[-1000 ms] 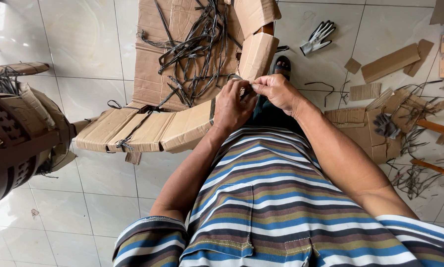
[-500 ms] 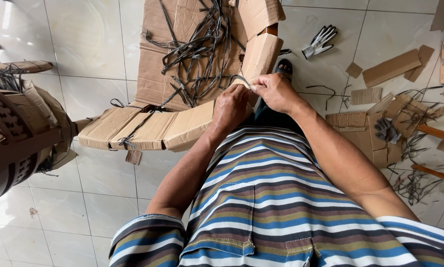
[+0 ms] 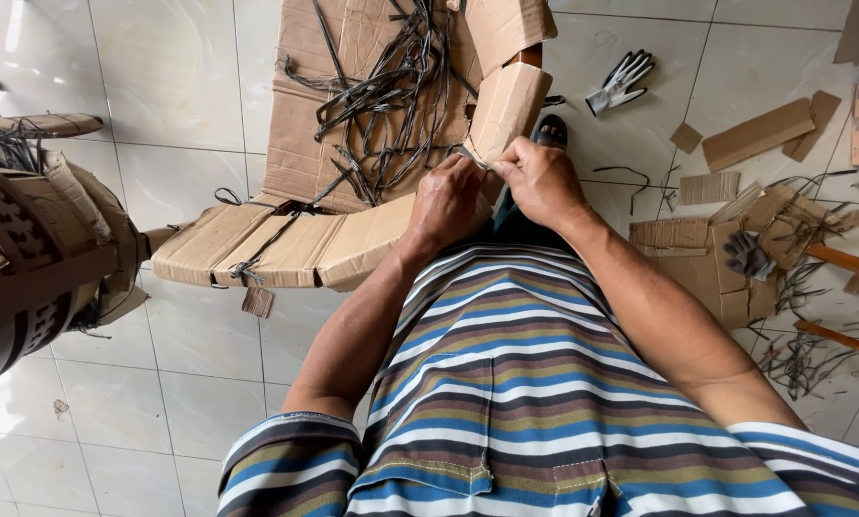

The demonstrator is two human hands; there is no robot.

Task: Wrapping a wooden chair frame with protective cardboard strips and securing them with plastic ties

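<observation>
A piece of furniture wrapped in brown cardboard [image 3: 286, 244] stands in front of me on the tiled floor. Its upright arm, also cardboard-wrapped [image 3: 506, 105], rises at the middle. My left hand [image 3: 449, 201] and my right hand [image 3: 540, 177] meet at the lower end of that arm, pinching a thin dark strap [image 3: 474, 158] against the cardboard. A heap of loose dark plastic straps [image 3: 391, 86] lies on the cardboard seat behind my hands. A strap is tied around the near padded edge [image 3: 257, 254].
A brown woven chair partly wrapped in cardboard [image 3: 37, 258] stands at the left. A grey and white glove [image 3: 621, 81] lies on the tiles at the back. Cardboard scraps [image 3: 755, 134], another glove [image 3: 745, 254], straps and orange wooden sticks [image 3: 846, 263] litter the right side.
Both hands stay together at the cardboard arm, shifting slightly as they work the strap. The view has barely moved.
</observation>
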